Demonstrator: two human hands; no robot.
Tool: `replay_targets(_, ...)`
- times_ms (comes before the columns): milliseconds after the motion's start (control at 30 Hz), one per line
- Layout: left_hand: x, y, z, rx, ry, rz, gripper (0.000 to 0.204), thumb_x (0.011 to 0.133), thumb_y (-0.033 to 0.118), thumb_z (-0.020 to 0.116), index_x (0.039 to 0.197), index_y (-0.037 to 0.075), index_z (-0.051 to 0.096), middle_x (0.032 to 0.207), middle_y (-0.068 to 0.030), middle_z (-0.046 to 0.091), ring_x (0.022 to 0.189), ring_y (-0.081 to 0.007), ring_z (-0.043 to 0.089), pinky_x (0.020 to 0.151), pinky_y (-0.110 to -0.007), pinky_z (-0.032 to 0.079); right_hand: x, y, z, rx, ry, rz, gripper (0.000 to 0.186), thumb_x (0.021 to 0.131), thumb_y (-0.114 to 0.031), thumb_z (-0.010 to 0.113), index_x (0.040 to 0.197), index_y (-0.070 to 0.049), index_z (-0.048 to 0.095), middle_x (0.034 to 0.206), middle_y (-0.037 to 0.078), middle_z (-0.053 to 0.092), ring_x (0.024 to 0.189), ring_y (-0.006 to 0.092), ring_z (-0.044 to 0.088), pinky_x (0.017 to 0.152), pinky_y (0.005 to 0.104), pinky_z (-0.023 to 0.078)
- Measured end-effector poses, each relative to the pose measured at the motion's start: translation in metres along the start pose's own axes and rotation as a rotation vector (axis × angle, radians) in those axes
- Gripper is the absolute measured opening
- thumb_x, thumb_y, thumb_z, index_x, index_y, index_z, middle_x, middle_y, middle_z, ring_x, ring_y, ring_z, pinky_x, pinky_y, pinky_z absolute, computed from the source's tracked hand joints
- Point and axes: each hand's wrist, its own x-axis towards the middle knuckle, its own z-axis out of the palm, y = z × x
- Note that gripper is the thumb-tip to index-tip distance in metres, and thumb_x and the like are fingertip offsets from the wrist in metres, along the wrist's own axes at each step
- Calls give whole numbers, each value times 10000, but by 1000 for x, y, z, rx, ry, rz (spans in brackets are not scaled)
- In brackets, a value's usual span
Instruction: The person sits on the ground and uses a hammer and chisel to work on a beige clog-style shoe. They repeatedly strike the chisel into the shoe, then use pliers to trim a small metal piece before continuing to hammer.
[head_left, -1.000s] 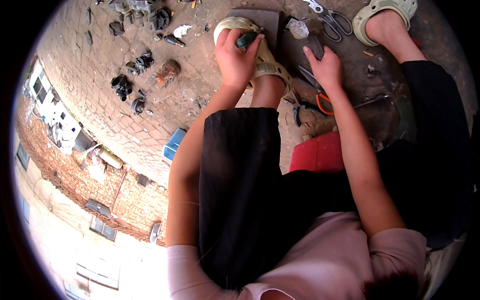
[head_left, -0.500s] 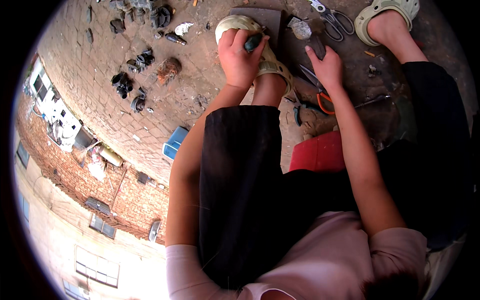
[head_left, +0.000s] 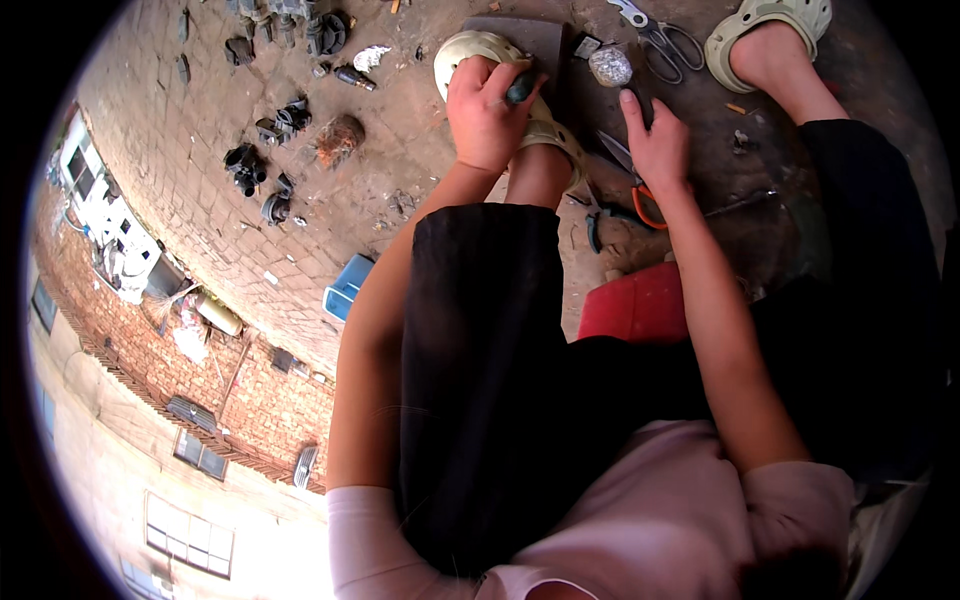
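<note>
My left hand is closed round a dark green, rounded piece, perhaps the end of a tool handle; its lower part is hidden. That hand is over the beige clog on my left foot, beside a dark metal plate. In my right hand is a hammer, gripped by its dark handle with the thumb along it. The round, shiny, worn face of its head is turned up toward me, right of the plate and apart from my left hand.
Large scissors lie beyond the hammer. Orange-handled shears and dark-handled pliers lie under my right forearm. A red stool or box is between my legs. Dark metal parts and a blue container are at left.
The hammer head has swung, and its shiny face now shows more clearly. My right hand has drawn slightly back toward me. My left hand keeps its hold, shifted slightly right.
</note>
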Motion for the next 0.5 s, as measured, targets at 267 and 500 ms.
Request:
replay_targets(267, 0, 1, -2, -53, -10, -59, 244, 682, 182, 829, 893, 119, 725, 735, -69, 507, 710, -282, 531, 634, -404, 454, -79, -52, -20, 209, -70, -387, 411, 871, -388, 697, 947, 10, 632, 727, 209, 643, 697, 422, 637, 579, 443, 494)
replay_targets(500, -6, -6, 6, -166, 30, -95, 255, 692, 157, 810, 924, 91, 727, 742, -87, 514, 728, -287, 554, 643, -385, 457, -98, -87, -24, 98, -164, -452, 327, 857, -299, 715, 958, -5, 614, 723, 200, 633, 678, 424, 634, 588, 445, 497)
